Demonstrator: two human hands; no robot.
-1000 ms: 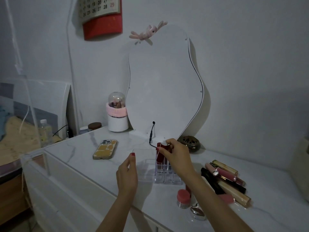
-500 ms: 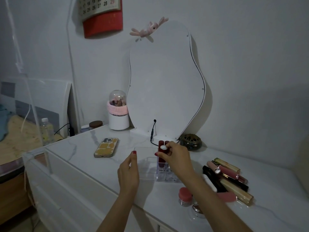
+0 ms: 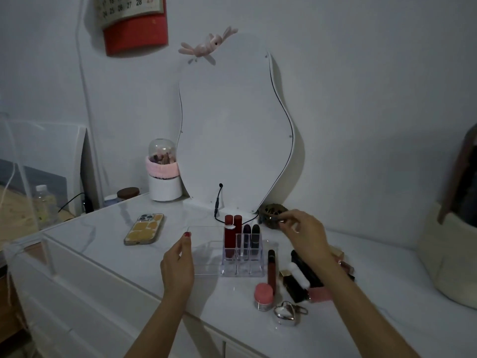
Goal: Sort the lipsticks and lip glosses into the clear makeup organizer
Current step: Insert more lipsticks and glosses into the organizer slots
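The clear makeup organizer (image 3: 206, 271) stands in the middle of the white dresser top. Two red lipsticks (image 3: 229, 236) and two dark ones (image 3: 251, 237) stand upright in its right-hand slots. My left hand (image 3: 178, 264) is against the organizer's left wall, thumb up at its back corner. My right hand (image 3: 303, 229) hovers to the right of the slots, fingers loosely apart, with nothing visible in it. Below it lies a pile of loose tubes: a dark red lip gloss (image 3: 271, 268), a black tube (image 3: 308, 271) and a pink gloss (image 3: 320, 294). My forearm hides part of the pile.
A pink-lidded jar (image 3: 263, 295) and a silver heart case (image 3: 285, 312) sit near the front edge. A phone (image 3: 144, 228) lies to the left. The wavy mirror (image 3: 232, 125), a bronze dish (image 3: 269, 215) and a brush holder (image 3: 164, 182) line the back; a cream basket (image 3: 444, 259) stands at the right.
My right hand has let go of the red lipstick, which now stands in its slot, and has moved up and to the right. My left hand stays at the organizer.
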